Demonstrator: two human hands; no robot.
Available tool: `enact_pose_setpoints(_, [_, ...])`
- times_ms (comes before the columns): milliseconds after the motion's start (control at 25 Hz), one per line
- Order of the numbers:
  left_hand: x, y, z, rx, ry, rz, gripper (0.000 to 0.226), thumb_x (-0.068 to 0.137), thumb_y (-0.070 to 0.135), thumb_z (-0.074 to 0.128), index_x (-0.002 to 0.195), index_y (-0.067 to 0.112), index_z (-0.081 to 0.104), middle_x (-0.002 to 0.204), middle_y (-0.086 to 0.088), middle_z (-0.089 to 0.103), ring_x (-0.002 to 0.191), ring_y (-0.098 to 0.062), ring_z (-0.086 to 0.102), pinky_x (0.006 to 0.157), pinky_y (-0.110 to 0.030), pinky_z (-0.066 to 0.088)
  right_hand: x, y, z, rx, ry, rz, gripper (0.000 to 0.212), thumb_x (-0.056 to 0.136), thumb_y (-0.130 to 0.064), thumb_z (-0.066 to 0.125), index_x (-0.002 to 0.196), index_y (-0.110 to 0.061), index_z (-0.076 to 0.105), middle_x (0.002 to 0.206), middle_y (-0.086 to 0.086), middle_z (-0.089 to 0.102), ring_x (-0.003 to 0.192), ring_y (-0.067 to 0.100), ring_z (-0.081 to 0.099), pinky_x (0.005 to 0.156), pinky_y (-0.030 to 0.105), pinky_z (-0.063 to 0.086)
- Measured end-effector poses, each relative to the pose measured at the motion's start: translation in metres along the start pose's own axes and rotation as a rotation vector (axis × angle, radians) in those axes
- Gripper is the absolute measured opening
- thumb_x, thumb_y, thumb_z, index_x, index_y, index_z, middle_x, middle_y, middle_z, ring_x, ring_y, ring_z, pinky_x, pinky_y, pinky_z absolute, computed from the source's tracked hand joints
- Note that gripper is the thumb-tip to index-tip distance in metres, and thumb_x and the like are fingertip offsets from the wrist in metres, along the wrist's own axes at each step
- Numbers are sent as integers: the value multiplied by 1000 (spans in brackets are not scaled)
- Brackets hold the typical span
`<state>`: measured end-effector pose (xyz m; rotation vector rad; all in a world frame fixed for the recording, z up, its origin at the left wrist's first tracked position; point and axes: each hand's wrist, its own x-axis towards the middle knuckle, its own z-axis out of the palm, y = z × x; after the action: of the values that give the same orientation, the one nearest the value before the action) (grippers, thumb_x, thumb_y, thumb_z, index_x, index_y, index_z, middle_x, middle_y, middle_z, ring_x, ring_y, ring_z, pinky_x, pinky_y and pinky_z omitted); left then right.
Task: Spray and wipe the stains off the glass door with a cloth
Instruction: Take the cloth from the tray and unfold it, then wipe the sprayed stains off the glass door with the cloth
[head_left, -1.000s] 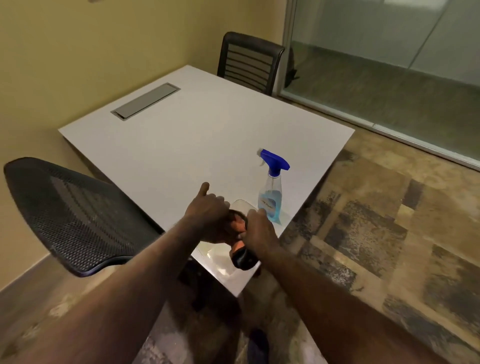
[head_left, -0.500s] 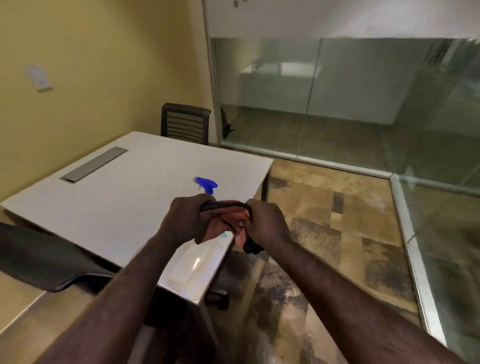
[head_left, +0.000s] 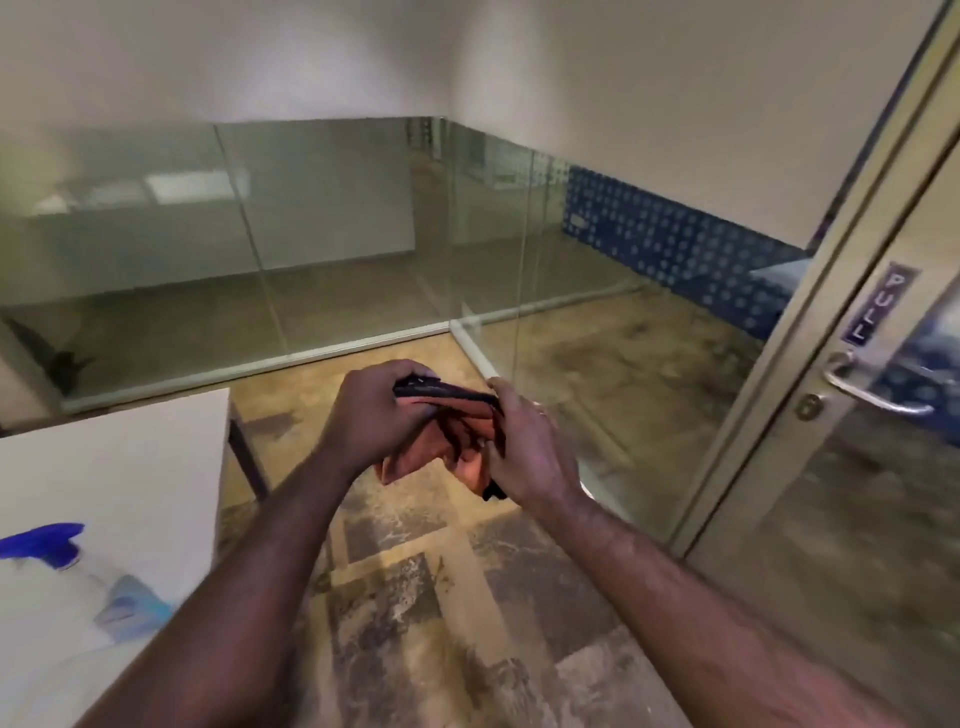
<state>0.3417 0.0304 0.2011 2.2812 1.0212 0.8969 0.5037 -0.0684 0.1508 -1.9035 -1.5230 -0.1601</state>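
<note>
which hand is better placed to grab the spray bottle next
Left, probably. The clear spray bottle with the blue trigger head lies on the white table at the person's left, on the left hand's side. The right hand, nearer the glass door, could keep the orange cloth.

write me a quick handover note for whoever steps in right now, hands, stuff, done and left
Left hand and right hand: both shut on the orange cloth, held between them over the floor.
Spray bottle: on the white table, lower left, untouched.
Glass door: to the right, handle under a PULL label.
Done: cloth in hand.
Left: fetch the bottle, spray the door, wipe.
</note>
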Motion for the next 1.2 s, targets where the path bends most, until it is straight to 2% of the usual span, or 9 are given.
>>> enact_pose_setpoints(160, [32, 68, 46, -181, -194, 104, 45, 65, 14, 85, 103, 32, 69, 85, 11, 75, 85, 0, 69, 79, -21, 51, -42, 37, -35, -149, 218, 162, 82, 78, -24, 65, 146, -27, 19, 146, 8, 31, 113, 35, 54, 90, 44, 48])
enact_pose_setpoints(240, [43, 107, 66, -220, -342, 178, 50, 67, 13, 84, 109, 31, 64, 90, 4, 77, 84, 1, 69, 77, -19, 53, -65, 55, -54, -287, 408, 49, 74, 77, -30, 66, 142, -24, 31, 147, 14, 26, 128, 38, 42, 105, 53, 36])
enact_pose_setpoints(320, [54, 150, 85, -263, -489, 258, 54, 70, 9, 83, 116, 27, 60, 96, -3, 77, 86, -3, 70, 78, -19, 54, -80, 74, -71, -450, 480, -97, 65, 73, -33, 67, 132, -23, 40, 144, 15, 29, 137, 39, 30, 109, 60, 24])
enact_pose_setpoints(440, [64, 217, 109, -298, -650, 369, 61, 72, 5, 82, 125, 22, 57, 102, 6, 69, 98, -14, 67, 80, -29, 57, -90, 98, -98, -574, 474, 9, 64, 69, -51, 67, 126, -28, 47, 148, 16, 24, 141, 43, 20, 109, 64, 19])
enact_pose_setpoints(600, [71, 308, 136, -211, -771, 566, 70, 70, 21, 85, 132, 30, 52, 107, 20, 53, 94, 0, 53, 63, -10, 41, -91, 142, -156, -660, 615, 126, 72, 72, -55, 70, 133, -33, 39, 152, 20, 10, 140, 47, 19, 108, 63, 23])
enact_pose_setpoints(720, [72, 372, 153, -220, -865, 628, 76, 70, 28, 85, 135, 34, 47, 118, 10, 57, 109, -9, 55, 82, -23, 49, -87, 174, -205, -644, 761, 113, 88, 73, -42, 76, 144, -39, 23, 153, 20, -2, 140, 42, 21, 102, 59, 35])
enact_pose_setpoints(840, [72, 426, 174, -239, -921, 679, 76, 72, 31, 84, 137, 30, 46, 126, 1, 64, 117, -16, 58, 100, -38, 51, -84, 199, -244, -613, 822, 222, 103, 70, -40, 77, 148, -47, 11, 154, 21, -5, 136, 43, 27, 96, 57, 43])
enact_pose_setpoints(1040, [85, 480, 211, -503, -978, 623, 64, 75, 64, 64, 131, 37, 50, 114, 2, 69, 99, -13, 68, 89, -34, 55, -84, 246, -307, -639, 913, 379, 104, 70, -35, 66, 151, -38, 0, 154, 20, -2, 127, 43, 30, 81, 60, 51])
enact_pose_setpoints(1200, [108, 494, 251, -707, -747, 543, 48, 90, 62, 47, 127, 32, 50, 105, 8, 72, 95, -14, 66, 83, -29, 45, -82, 279, -354, -704, 961, 527, 113, 67, -23, 70, 152, -22, -4, 156, 18, 2, 123, 44, 38, 86, 56, 50])
